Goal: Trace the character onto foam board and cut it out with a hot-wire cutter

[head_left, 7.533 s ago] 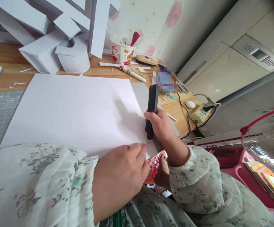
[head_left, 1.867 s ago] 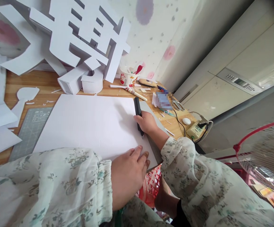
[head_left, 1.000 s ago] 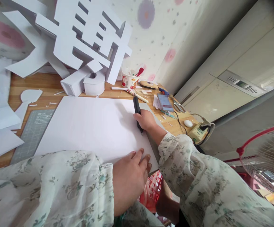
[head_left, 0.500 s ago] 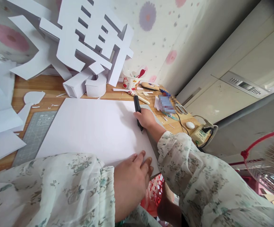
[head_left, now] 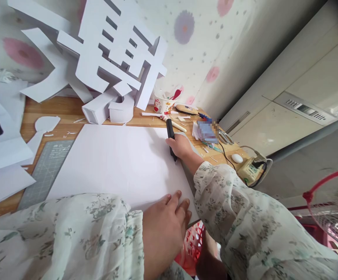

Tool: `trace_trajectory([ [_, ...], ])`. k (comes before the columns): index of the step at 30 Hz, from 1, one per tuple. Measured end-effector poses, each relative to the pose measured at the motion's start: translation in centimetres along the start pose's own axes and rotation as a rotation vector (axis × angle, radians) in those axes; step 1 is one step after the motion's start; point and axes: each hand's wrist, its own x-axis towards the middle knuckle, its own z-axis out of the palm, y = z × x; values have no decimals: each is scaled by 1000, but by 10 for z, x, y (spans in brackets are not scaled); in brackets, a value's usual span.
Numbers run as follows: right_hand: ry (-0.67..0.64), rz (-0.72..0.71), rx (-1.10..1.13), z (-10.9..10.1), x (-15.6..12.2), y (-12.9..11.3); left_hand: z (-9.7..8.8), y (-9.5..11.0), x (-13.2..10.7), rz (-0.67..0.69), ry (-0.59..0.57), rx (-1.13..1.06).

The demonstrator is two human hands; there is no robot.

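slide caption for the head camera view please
Left hand rests on a large flat white sheet, right hand holds a slim black tool, boxy white three-dimensional characters behind.

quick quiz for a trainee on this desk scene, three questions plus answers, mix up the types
1. What does the right hand hold?
A) a roll of tape
B) a black tool
C) a ruler
2. True or false: the left hand rests on the white sheet.
3. Which is nearer the power strip: the scissors or the paper cup?

Key: 1. B; 2. true; 3. the scissors
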Motion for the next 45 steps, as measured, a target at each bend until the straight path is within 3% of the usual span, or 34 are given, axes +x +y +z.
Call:
trace_trajectory([
  [14, -3, 8, 3, -1, 11, -4, -9, 2, 5, -48, -83, -77],
  [30, 3, 9, 29, 1, 26, -5, -3, 1, 3, -112, -126, -215],
  [45, 12, -5, 34, 2, 42, -8, 6, -1, 6, -187, -75, -273],
])
